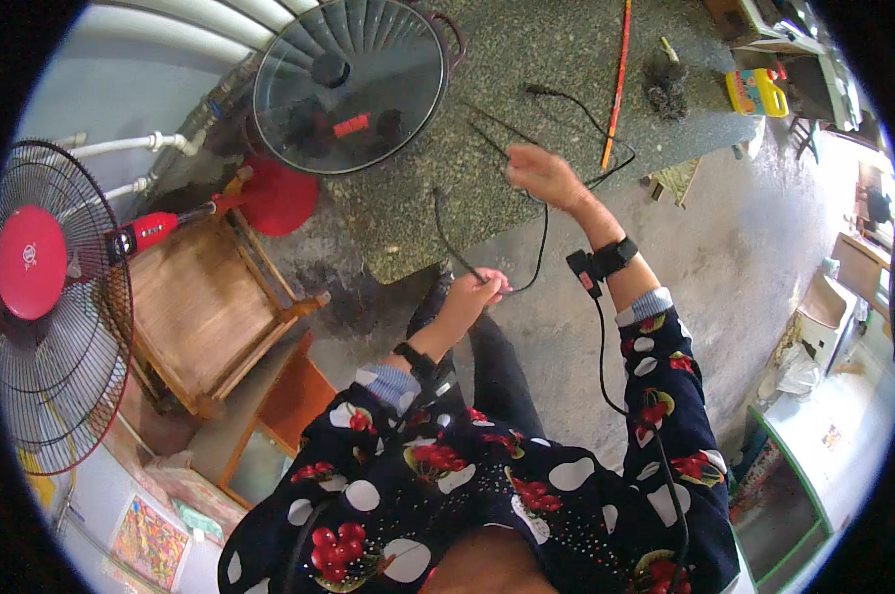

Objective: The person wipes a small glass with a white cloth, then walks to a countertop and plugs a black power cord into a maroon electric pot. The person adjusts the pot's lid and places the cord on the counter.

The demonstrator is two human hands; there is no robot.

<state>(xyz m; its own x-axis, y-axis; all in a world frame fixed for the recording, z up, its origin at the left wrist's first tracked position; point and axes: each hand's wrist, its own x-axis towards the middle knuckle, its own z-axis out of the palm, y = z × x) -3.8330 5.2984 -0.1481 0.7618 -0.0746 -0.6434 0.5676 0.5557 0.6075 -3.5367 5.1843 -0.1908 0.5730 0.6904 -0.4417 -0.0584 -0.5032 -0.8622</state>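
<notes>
A black power cord (545, 245) runs between my hands. Near the front corner of the speckled stone tabletop (403, 249), my left hand (484, 288) is closed on it, and a length of cord sticks up beyond the fingers onto the stone. My right hand (540, 174) is over the tabletop with fingers curled at the cord; dark cord lengths reach left from it. The grip there is blurred. More cord loops on the stone to the right, ending in a dark plug (538, 90). A large electric pan with a glass lid (373, 52) stands at the back left.
A red pedestal fan (32, 260) and a wooden stool (202, 304) are at the left. On the tabletop lie an orange-red stick (618, 82) and a dark scrubber (666, 89). A yellow jug (759, 93) is at the right end. A white table (811, 438) stands lower right.
</notes>
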